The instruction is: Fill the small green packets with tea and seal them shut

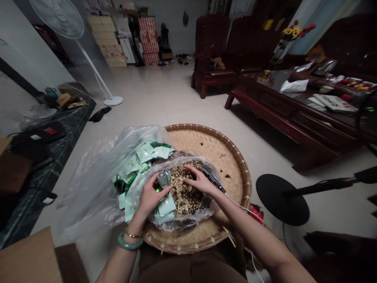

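Note:
My left hand (pixel 153 193), with a jade bangle on its wrist, grips a small foil packet (pixel 164 179) between thumb and fingers, its silvery end pointing up. My right hand (pixel 198 180) hovers at the loose dried grain mix (pixel 185 196), thumb and fingers apart; no held thing shows. The mix of pale and dark pieces lies in a clear plastic bag (pixel 188 225) on a round woven bamboo tray (pixel 235 165). Several pale green sachets (pixel 131 163) are heaped left of the mix. Beside my right wrist rests a black corded tool like a hair straightener (pixel 212 179).
A large clear plastic bag (pixel 91 188) spreads over the tray's left side. A round black stand base (pixel 282 199) is on the floor at right. A dark wooden table (pixel 279 114) stands beyond it. A white fan (pixel 113 101) stands at far left, and a cardboard box (pixel 29 255) is at near left.

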### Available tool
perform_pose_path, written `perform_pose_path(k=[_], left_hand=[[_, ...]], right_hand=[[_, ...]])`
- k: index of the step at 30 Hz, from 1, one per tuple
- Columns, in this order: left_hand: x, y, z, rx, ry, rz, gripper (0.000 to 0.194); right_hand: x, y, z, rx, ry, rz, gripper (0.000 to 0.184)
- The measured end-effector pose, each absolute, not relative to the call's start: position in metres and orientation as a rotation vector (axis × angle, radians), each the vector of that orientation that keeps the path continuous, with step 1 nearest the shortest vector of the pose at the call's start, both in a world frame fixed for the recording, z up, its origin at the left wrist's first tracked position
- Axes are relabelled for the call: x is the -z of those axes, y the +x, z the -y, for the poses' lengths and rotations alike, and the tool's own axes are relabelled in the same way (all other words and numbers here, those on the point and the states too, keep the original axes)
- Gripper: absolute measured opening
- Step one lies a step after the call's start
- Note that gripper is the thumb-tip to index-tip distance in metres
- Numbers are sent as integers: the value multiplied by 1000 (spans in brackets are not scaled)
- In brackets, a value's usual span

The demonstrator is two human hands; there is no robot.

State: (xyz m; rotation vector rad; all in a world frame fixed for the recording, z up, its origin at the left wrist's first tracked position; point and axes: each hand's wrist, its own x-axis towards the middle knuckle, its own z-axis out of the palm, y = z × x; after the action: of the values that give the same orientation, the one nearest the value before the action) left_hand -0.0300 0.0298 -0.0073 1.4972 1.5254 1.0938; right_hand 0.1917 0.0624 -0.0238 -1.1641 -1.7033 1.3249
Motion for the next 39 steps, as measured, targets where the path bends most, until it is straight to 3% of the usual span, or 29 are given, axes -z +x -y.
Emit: perform_pose_path(k=[5,10,13,18,23,25,27,33,39], left_hand=[[3,-23,-30,-1090,1532,-1521,61],[2,-11,-25,-1153,1505,-1518,57],[4,-11,-20,-1189,1457,-1538,57],[9,-17,-16,-1186,1411,-1553,61],[13,-22,-14,-1193,1427,-1547,61],[15,-22,-13,-1193,1441,-1550,62],[18,-22,-12,-1186,1464,-1550,62],[22,-21,-9,-1164,1504,-1552,64],[20,-16,-8,-1108,1554,-1561,64]], right_hand=[[41,191,-26,-1046,-1317,2000,74],[39,177,-23,-923,-1265,2033,50],[28,169,-38,-919,-1216,1937,48],[21,167,-53,-964,-1220,2021,73],[25,171,-60,-1097,-1385,2256,113],[25,168,-67,-1067,-1379,2344,117],[23,163,-74,-1009,-1337,2413,108],[23,163,-81,-1116,-1228,2151,50],[27,177,-67,-1356,-1241,1697,25]])
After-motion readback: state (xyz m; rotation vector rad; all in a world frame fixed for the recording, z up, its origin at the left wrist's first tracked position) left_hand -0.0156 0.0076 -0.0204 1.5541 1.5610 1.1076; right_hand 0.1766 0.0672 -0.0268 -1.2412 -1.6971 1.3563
